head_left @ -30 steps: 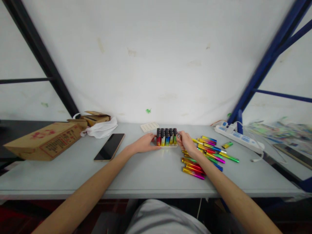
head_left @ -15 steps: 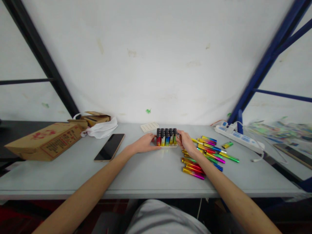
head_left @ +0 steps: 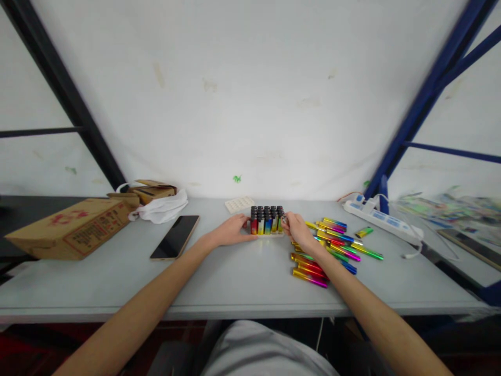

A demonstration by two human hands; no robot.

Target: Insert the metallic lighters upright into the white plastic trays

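Several lighters with black tops and coloured bodies stand upright in close rows in a pale tray. My left hand grips the left end of this block, thumb low along the tray and fingers behind. At the block's right end, my right hand is closed on a lighter whose metal top shows at the fingertips. Its body is mostly hidden by the fingers. Shiny two-tone metallic tubes or sleeves lie in a loose pile beside and under my right forearm.
A second pale tray with holes lies by the wall. Leftward are a phone, a white plastic bag and cardboard boxes. Rightward lie a green-yellow lighter and a power strip with cables.
My right hand has shifted slightly left with the lighter, closer against the block's right end. My left hand keeps its hold. The whole view has moved a little.
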